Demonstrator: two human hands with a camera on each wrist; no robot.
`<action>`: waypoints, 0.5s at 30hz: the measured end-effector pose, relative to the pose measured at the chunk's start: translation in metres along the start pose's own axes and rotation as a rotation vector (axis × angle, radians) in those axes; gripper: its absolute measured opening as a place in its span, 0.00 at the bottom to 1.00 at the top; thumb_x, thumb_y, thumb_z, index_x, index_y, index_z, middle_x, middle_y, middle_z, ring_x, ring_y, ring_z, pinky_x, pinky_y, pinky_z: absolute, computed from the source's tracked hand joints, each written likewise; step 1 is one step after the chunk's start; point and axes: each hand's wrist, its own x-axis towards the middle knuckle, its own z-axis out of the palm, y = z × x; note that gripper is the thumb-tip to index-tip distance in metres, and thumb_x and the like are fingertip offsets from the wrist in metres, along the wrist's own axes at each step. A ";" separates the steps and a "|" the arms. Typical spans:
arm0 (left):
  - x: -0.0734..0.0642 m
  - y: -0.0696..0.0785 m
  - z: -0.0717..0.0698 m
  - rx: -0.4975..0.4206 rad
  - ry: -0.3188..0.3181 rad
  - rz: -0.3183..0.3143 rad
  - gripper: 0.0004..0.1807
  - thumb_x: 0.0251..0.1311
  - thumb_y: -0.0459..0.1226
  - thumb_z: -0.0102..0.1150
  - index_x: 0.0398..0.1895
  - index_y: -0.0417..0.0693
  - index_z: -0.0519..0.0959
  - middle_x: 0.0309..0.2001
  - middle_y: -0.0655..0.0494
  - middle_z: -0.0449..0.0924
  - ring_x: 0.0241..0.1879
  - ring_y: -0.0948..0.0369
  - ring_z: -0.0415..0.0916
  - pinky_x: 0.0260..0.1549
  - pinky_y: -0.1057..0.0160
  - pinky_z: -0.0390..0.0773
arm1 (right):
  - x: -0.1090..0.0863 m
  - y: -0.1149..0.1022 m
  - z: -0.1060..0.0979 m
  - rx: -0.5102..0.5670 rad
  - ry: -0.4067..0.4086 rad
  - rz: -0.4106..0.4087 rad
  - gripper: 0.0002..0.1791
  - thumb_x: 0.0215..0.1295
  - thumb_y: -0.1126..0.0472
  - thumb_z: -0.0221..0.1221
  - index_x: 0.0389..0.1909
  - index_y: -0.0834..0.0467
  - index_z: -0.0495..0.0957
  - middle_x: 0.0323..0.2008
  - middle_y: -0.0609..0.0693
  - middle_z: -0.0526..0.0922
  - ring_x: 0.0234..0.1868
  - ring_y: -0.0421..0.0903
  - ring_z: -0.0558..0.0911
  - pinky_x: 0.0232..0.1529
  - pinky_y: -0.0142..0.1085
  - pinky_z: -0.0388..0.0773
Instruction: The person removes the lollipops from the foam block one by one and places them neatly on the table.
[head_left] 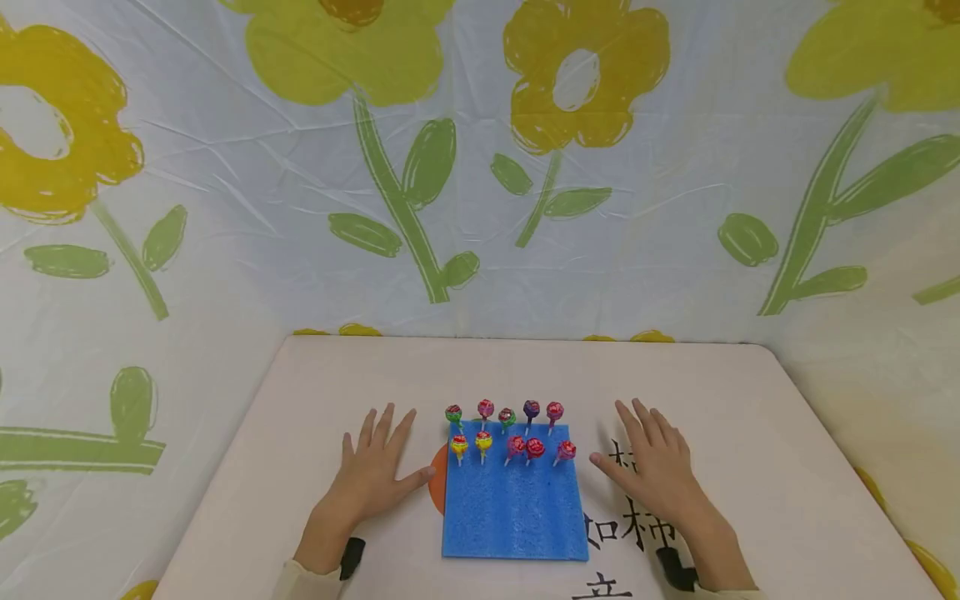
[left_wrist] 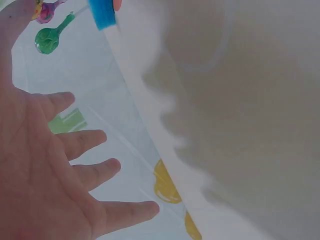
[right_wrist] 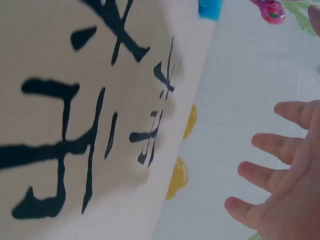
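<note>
A blue foam board (head_left: 513, 517) lies on the table between the two hands. Several wrapped lollipops stand in its far half in two rows, among them a yellow lollipop (head_left: 483, 442), a dark purple lollipop (head_left: 531, 409) and a red lollipop (head_left: 535, 449). Left of the board, the left hand (head_left: 372, 479) has its fingers spread, thumb pointing at the board's edge. To the right, the right hand (head_left: 656, 467) is likewise spread and holds nothing. In the left wrist view a green lollipop (left_wrist: 47, 40) shows beyond the thumb; a pink lollipop (right_wrist: 272, 11) appears in the right wrist view.
The pale table (head_left: 360, 367) has black printed characters (head_left: 648, 527) at the right of the board and an orange printed shape (head_left: 438, 483) partly under its left edge. Behind the table hangs a white cloth (head_left: 637, 275) with yellow flowers. Dark bands sit at both wrists.
</note>
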 end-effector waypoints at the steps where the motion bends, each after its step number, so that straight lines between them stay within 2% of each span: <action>1: 0.000 0.000 0.000 -0.017 -0.008 0.002 0.52 0.59 0.71 0.52 0.80 0.56 0.53 0.78 0.41 0.46 0.76 0.37 0.39 0.61 0.22 0.47 | 0.000 -0.001 0.000 0.023 -0.003 -0.006 0.52 0.64 0.34 0.60 0.78 0.61 0.52 0.74 0.70 0.52 0.72 0.73 0.50 0.63 0.74 0.45; 9: 0.000 0.003 0.005 -0.116 -0.017 0.027 0.53 0.59 0.71 0.51 0.81 0.54 0.51 0.78 0.41 0.47 0.76 0.38 0.42 0.62 0.24 0.49 | 0.001 -0.010 0.003 0.243 -0.006 -0.047 0.46 0.67 0.44 0.63 0.76 0.63 0.55 0.74 0.69 0.55 0.71 0.72 0.53 0.60 0.75 0.50; 15: -0.001 0.010 0.006 -0.207 -0.039 0.072 0.49 0.64 0.68 0.50 0.80 0.53 0.52 0.77 0.39 0.49 0.75 0.37 0.43 0.62 0.24 0.48 | -0.001 -0.020 0.007 0.450 -0.044 -0.034 0.41 0.71 0.50 0.61 0.76 0.62 0.54 0.73 0.66 0.58 0.71 0.70 0.57 0.59 0.73 0.59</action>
